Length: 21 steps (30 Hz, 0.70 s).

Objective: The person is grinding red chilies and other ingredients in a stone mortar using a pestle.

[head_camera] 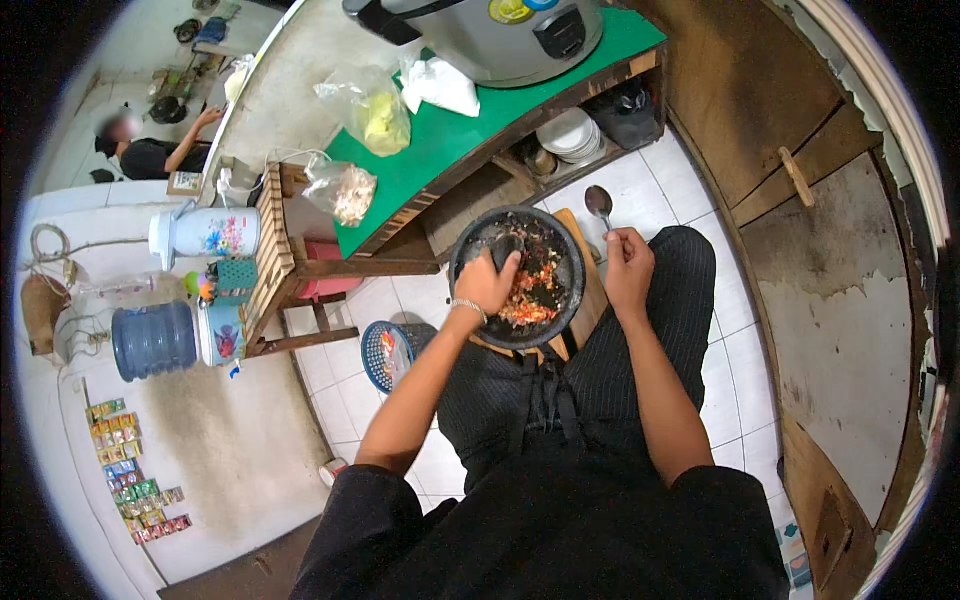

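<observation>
A round, dark stone mortar [576, 259] rests on a wooden board [592, 300] in front of my lap. Red and pale crushed bits, seemingly chili mash [531, 304], are spread over its bowl. My left hand [486, 283], with a bracelet at the wrist, grips a dark stone pestle [508, 251] inside the left part of the bowl. To the right of the mortar, above my knee, my right hand [628, 266] pinches the handle of a metal spoon [599, 201]. The spoon's bowl points away from me.
A low green-topped counter [450, 157] bears plastic bags [386, 124] and a large rice cooker [517, 37]. White plates [570, 136] are stacked on its shelf. A blue plastic basket [367, 352] stands left of my leg. Another person [150, 154] is at the far upper left.
</observation>
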{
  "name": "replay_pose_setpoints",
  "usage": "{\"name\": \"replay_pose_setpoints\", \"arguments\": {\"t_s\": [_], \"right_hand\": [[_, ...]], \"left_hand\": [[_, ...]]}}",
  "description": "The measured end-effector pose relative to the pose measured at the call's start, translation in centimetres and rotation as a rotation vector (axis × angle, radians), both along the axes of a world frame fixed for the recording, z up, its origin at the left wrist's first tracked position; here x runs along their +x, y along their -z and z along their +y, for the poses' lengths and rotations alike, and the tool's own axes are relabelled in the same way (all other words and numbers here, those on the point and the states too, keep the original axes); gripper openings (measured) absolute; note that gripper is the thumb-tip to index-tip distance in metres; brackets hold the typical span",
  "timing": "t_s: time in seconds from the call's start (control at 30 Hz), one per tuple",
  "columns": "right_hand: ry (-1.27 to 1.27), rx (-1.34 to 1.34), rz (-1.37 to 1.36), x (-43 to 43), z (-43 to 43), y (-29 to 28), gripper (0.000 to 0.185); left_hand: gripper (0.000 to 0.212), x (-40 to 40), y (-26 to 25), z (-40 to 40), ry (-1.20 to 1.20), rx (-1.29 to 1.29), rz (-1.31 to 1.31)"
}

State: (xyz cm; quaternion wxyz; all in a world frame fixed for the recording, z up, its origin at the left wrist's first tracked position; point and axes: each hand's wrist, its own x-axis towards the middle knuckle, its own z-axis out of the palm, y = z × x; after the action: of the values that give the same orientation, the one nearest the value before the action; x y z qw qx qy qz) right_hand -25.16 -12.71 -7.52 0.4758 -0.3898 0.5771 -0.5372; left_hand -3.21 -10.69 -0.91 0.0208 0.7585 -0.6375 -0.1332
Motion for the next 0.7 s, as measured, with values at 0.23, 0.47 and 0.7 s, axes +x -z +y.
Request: {"name": "replay_pose_setpoints", "arguments": {"t_s": [0.23,0.47,0.7], "right_hand": [[-0.004,-0.032,-0.031,1.2,-0.2,-0.1,0.016],[0.045,-0.06,-0.068,0.6,-0.9,0.0,0.017],[-0.007,0.006,-0.031,-0.3,-0.6,-0.1,0.019]], "left_hand": [[0.059,3.3,-5.8,-4.2,-0.428,0.204,0.587],[0.064,2.4,-4.3,-3.9,-0.302,0.31,0.348],[0.068,-0.9,-2.0,0.9,-0.058,0.21,-0.045]]}}
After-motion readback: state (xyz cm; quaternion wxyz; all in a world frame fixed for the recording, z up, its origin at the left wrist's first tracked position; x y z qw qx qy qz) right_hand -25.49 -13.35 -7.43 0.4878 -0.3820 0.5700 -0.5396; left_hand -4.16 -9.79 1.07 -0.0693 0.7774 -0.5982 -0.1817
